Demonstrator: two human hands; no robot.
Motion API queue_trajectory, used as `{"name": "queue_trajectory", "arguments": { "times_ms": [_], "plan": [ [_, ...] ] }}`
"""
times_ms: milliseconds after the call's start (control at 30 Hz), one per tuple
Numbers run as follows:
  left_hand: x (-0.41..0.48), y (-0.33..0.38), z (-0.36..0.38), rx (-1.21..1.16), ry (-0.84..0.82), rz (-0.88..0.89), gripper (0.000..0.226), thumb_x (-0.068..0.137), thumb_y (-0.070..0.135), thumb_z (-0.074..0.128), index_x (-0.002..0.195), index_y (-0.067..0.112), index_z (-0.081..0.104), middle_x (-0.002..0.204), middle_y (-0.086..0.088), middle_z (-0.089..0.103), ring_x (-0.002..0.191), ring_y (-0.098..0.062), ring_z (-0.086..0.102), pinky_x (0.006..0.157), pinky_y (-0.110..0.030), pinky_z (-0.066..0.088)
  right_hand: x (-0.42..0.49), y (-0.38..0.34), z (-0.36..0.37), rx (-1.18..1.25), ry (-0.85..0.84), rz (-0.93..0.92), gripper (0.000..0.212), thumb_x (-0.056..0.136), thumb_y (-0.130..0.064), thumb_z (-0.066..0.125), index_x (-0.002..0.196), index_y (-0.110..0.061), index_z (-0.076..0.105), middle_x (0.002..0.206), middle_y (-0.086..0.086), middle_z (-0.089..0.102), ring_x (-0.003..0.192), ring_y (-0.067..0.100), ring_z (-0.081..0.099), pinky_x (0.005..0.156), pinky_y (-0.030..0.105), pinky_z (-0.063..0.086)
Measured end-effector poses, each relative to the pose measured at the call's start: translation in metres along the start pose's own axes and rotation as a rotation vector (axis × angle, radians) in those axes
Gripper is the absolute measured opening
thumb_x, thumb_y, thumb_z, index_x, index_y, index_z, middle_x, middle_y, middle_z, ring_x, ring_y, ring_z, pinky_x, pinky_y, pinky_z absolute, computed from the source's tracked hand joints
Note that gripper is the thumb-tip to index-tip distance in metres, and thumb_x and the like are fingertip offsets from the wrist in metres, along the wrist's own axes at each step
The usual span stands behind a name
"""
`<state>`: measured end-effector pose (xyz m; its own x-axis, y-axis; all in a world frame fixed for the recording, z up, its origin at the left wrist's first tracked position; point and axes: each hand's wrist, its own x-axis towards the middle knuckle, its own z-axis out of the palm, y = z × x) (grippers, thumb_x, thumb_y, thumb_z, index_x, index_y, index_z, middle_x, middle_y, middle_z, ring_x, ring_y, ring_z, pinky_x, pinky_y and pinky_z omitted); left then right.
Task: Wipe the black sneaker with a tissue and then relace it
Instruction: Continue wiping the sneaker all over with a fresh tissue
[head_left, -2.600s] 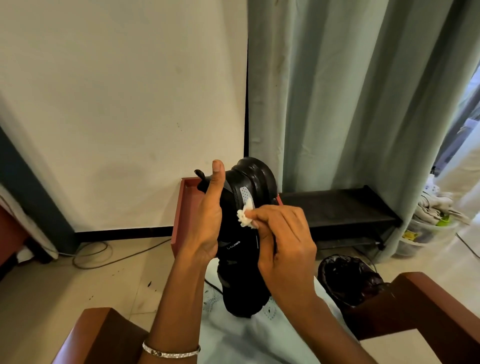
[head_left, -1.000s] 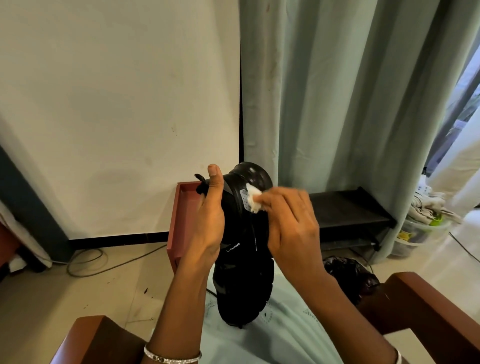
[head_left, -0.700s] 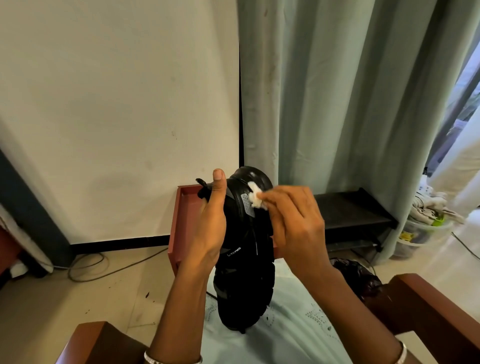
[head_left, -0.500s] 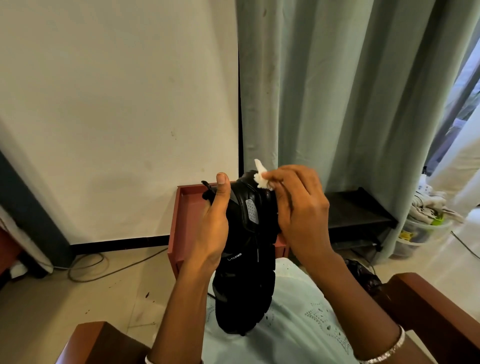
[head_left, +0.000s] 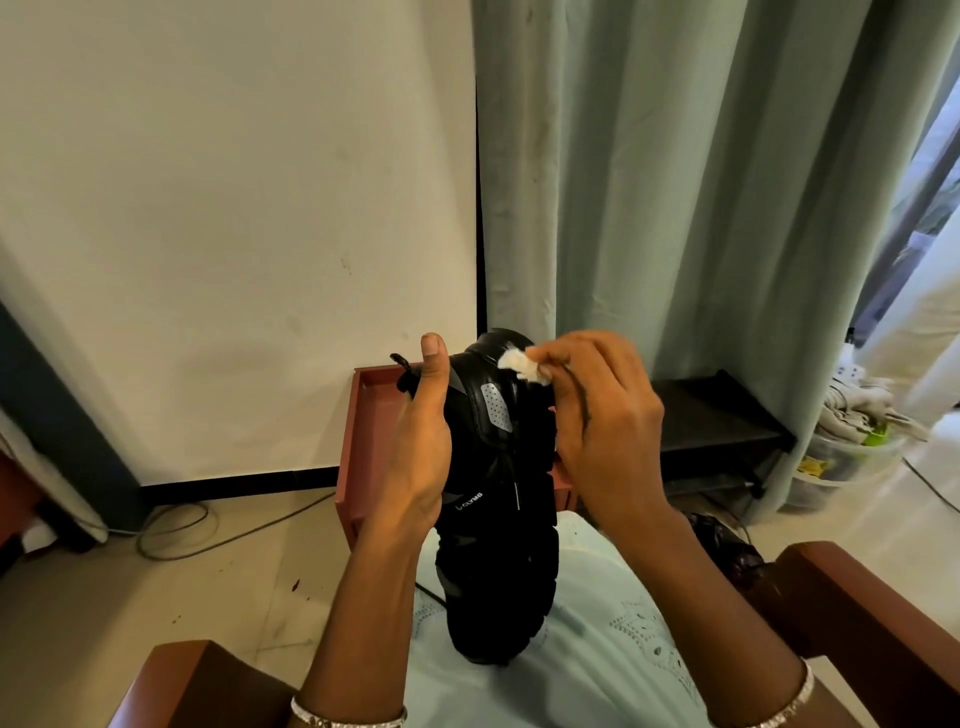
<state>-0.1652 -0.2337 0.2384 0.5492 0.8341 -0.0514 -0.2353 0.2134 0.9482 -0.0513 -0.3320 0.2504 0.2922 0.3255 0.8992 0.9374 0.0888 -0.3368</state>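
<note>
The black sneaker (head_left: 496, 499) stands on end on my lap, one end up and its chunky sole facing right. My left hand (head_left: 418, 447) grips its left side, thumb straight up along the upper. A black lace end (head_left: 402, 371) sticks out beside that thumb. My right hand (head_left: 597, 415) pinches a crumpled white tissue (head_left: 522, 364) and holds it against the top end of the sneaker. The sneaker's far side is hidden behind my right hand.
A reddish-brown open box (head_left: 363, 441) stands on the floor behind the sneaker, next to a low black shoe rack (head_left: 717, 431). Wooden chair arms (head_left: 852, 613) flank my lap. A black bag (head_left: 727, 545) lies right of my knee. Cables (head_left: 176, 530) trail along the wall; a curtain (head_left: 701, 208) hangs behind.
My right hand has rubbed the tissue from the sneaker's side panel up to its top end and back a little. My left hand has kept its grip throughout.
</note>
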Motion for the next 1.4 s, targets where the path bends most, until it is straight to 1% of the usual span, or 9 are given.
{"name": "queue_trajectory", "arguments": {
  "times_ms": [200, 333, 400, 567, 700, 967, 1133, 1233, 1400],
  "plan": [
    [0.0, 0.01, -0.009, -0.146, 0.152, -0.022, 0.109, 0.053, 0.097, 0.055, 0.136, 0.027, 0.056, 0.139, -0.007, 0.058, 0.131, -0.029, 0.052, 0.109, -0.054, 0.039, -0.022, -0.006, 0.005, 0.027, -0.104, -0.031, 0.019, 0.097, -0.011, 0.055, 0.097, -0.003, 0.071, 0.1, 0.008, 0.065, 0.095, 0.019, 0.059, 0.086, 0.024, 0.049],
    [-0.005, 0.018, -0.013, -0.222, 0.167, 0.005, 0.086, 0.073, 0.085, 0.047, 0.128, 0.021, 0.063, 0.121, -0.01, 0.07, 0.111, -0.031, 0.067, 0.099, -0.054, 0.05, -0.063, -0.001, 0.002, 0.029, -0.165, -0.032, 0.031, 0.101, -0.024, 0.049, 0.096, -0.004, 0.072, 0.095, 0.007, 0.068, 0.09, 0.02, 0.062, 0.08, 0.032, 0.053],
    [-0.006, 0.018, -0.013, -0.242, 0.146, -0.006, 0.082, 0.078, 0.082, 0.043, 0.125, 0.019, 0.065, 0.117, -0.01, 0.072, 0.107, -0.031, 0.069, 0.096, -0.053, 0.052, -0.066, 0.001, 0.0, 0.025, -0.178, -0.022, 0.023, 0.098, -0.018, 0.054, 0.097, -0.005, 0.072, 0.095, 0.006, 0.068, 0.089, 0.02, 0.062, 0.08, 0.034, 0.053],
    [-0.002, 0.01, -0.006, -0.196, 0.154, -0.066, 0.11, 0.05, 0.096, 0.059, 0.136, 0.028, 0.056, 0.136, -0.007, 0.061, 0.125, -0.031, 0.058, 0.107, -0.055, 0.042, -0.033, 0.0, 0.006, 0.003, -0.119, -0.015, 0.01, 0.092, -0.003, 0.064, 0.099, -0.004, 0.071, 0.098, 0.007, 0.066, 0.093, 0.02, 0.06, 0.086, 0.024, 0.049],
    [0.002, 0.006, -0.004, -0.207, 0.222, -0.063, 0.111, 0.046, 0.098, 0.058, 0.136, 0.032, 0.055, 0.138, -0.004, 0.06, 0.127, -0.029, 0.056, 0.107, -0.055, 0.041, -0.019, -0.003, 0.012, 0.01, -0.08, 0.008, 0.012, 0.095, -0.005, 0.062, 0.102, -0.004, 0.071, 0.103, 0.007, 0.065, 0.097, 0.018, 0.059, 0.089, 0.018, 0.046],
    [-0.009, 0.021, -0.008, -0.265, 0.213, -0.018, 0.076, 0.08, 0.081, 0.041, 0.123, 0.022, 0.066, 0.118, -0.007, 0.071, 0.109, -0.028, 0.068, 0.096, -0.05, 0.052, -0.071, 0.006, -0.001, 0.04, -0.262, 0.071, 0.013, 0.092, -0.01, 0.061, 0.1, -0.009, 0.071, 0.098, 0.0, 0.066, 0.092, 0.016, 0.062, 0.078, 0.034, 0.055],
    [-0.009, 0.017, 0.0, -0.234, 0.196, -0.045, 0.109, 0.05, 0.096, 0.055, 0.135, 0.028, 0.057, 0.135, -0.007, 0.061, 0.126, -0.03, 0.057, 0.105, -0.055, 0.043, -0.049, -0.001, 0.004, 0.112, -0.2, 0.12, 0.011, 0.092, 0.001, 0.065, 0.097, -0.008, 0.069, 0.094, -0.001, 0.065, 0.089, 0.013, 0.06, 0.079, 0.026, 0.051],
    [-0.009, 0.016, 0.001, -0.223, 0.208, -0.05, 0.117, 0.046, 0.099, 0.054, 0.138, 0.028, 0.054, 0.139, -0.006, 0.058, 0.129, -0.028, 0.054, 0.107, -0.053, 0.041, -0.035, -0.008, 0.009, 0.124, -0.166, 0.136, 0.01, 0.093, -0.002, 0.066, 0.099, -0.009, 0.069, 0.096, -0.005, 0.064, 0.089, 0.012, 0.06, 0.079, 0.023, 0.05],
    [-0.013, 0.024, -0.002, -0.242, 0.247, 0.007, 0.083, 0.077, 0.085, 0.042, 0.131, 0.024, 0.061, 0.125, -0.006, 0.067, 0.116, -0.025, 0.064, 0.099, -0.048, 0.051, -0.05, -0.008, 0.009, 0.133, -0.225, 0.112, 0.011, 0.091, -0.003, 0.067, 0.1, -0.01, 0.07, 0.098, -0.004, 0.065, 0.091, 0.009, 0.06, 0.08, 0.022, 0.052]
  ]
}}
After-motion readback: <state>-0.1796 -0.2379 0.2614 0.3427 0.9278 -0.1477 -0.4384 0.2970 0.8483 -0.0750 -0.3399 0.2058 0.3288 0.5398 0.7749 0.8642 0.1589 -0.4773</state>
